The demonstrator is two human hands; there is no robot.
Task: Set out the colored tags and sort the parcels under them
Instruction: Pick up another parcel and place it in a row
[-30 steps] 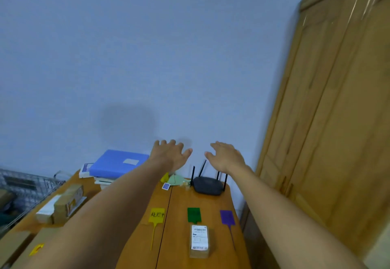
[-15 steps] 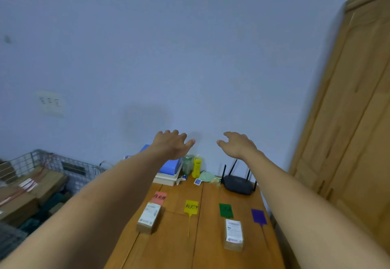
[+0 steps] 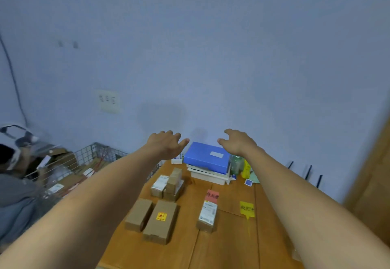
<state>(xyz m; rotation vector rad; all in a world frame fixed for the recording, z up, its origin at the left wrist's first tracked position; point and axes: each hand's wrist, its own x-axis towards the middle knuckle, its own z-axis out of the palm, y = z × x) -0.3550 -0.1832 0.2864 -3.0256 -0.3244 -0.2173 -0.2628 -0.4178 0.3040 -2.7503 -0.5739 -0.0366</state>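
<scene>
Both arms stretch forward above the wooden table [image 3: 228,245]. My left hand [image 3: 166,143] and my right hand [image 3: 238,143] hang in the air with loose fingers and hold nothing. A red tag [image 3: 212,194] lies on the table with a labelled parcel [image 3: 207,216] just below it. A yellow tag [image 3: 247,209] lies to the right of the red one. Two brown parcels [image 3: 160,221] lie at the left, one bearing a yellow sticker. Behind them stands a small stack of parcels [image 3: 168,185].
A blue folder [image 3: 206,157] tops a pile of books at the table's back, next to a green and a yellow bottle [image 3: 245,168]. A wire basket [image 3: 84,161] full of parcels stands left of the table. A person [image 3: 14,184] sits at far left.
The view has swung left: the green and purple tags and the router body have left the frame, and the left parcels and basket have come into view. Both hands stay raised and empty.
</scene>
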